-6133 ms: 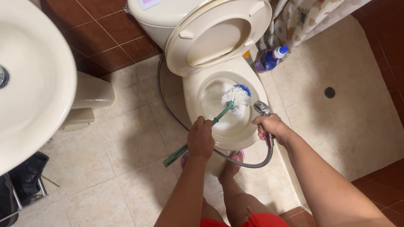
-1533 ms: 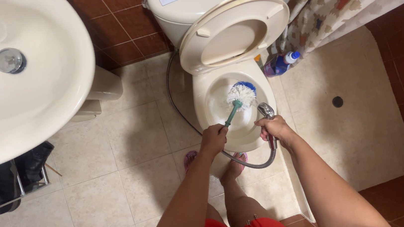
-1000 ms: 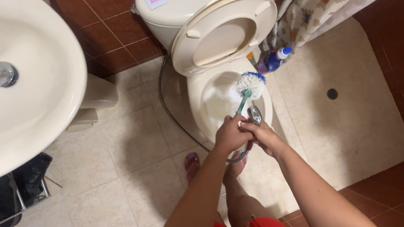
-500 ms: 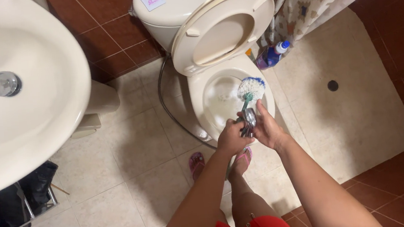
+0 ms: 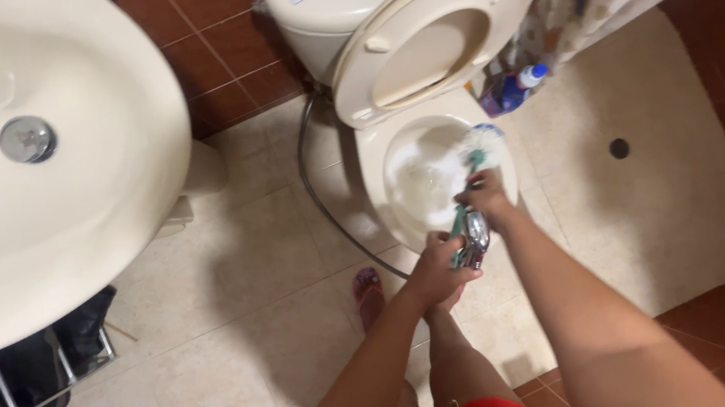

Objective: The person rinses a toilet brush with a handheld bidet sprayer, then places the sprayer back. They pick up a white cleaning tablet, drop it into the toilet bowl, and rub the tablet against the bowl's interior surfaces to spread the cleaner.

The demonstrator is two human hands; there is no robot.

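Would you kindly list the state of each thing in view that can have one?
Toilet seat: raised, leaning back against the tank.
Toilet bowl: open, wet inside.
Toilet brush: head in the bowl, blurred; handle gripped by the right hand.
Spray nozzle: in the left hand, hose attached.
Sink: empty.
Blue bottle: capped, lying tilted on the floor.
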